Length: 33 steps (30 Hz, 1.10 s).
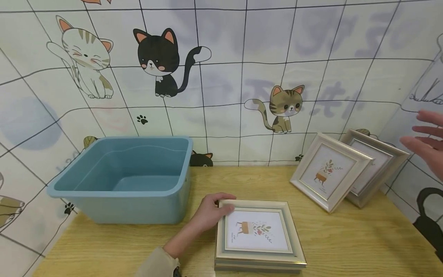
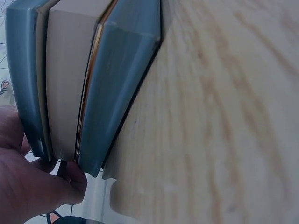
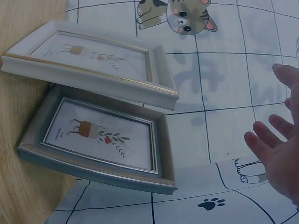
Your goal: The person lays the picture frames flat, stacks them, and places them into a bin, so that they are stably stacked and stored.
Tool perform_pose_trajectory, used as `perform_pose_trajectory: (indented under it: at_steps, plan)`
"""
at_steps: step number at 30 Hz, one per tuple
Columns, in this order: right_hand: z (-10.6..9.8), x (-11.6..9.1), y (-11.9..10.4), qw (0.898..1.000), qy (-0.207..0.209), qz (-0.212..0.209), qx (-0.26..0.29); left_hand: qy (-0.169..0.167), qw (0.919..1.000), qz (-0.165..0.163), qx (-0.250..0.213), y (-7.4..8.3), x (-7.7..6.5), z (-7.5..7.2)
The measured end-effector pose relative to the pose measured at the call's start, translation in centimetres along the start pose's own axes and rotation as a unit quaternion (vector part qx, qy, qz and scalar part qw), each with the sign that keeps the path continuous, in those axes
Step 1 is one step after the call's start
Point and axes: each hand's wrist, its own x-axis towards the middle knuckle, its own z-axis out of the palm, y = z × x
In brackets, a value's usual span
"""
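Note:
In the head view, a stack of picture frames (image 1: 259,258) lies flat on the wooden table, its top one showing a print of a plant in an orange pot. My left hand (image 1: 210,211) grips the stack's far left corner, thumb over the top frame and fingers at the far edge. The left wrist view shows the stack's blue-green and cream sides (image 2: 70,79) with fingers curled at the corner. My right hand (image 1: 427,144) is raised at the right edge, fingers spread, holding nothing. Nearest to it, a white frame (image 3: 93,77) and a silver-grey frame (image 3: 98,168) lean tilted.
A blue plastic tub (image 1: 121,206) stands at the left of the table (image 1: 238,181). Behind everything hangs a gridded cloth (image 1: 221,77) printed with cats. A black curved object (image 1: 429,227) is at the right edge, beside the table.

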Motion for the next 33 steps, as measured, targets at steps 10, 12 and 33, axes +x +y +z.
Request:
perform_pose_trajectory:
  at_steps: [10, 12, 33]
  plan:
    - [2.9, 1.4, 1.3, 0.989, -0.145, 0.012, 0.023, -0.006, 1.0000, -0.004, -0.004, 0.0, 0.0, -0.2]
    - [3.3, 1.7, 1.4, 0.986, -0.165, 0.016, 0.021, -0.006, 1.0000, -0.005, -0.004, -0.1, 0.0, -0.1]
    - [7.9, 3.8, 2.4, 0.952, -0.306, -0.012, -0.028, -0.008, 0.9997, -0.013, -0.019, -0.1, 0.1, -0.1]
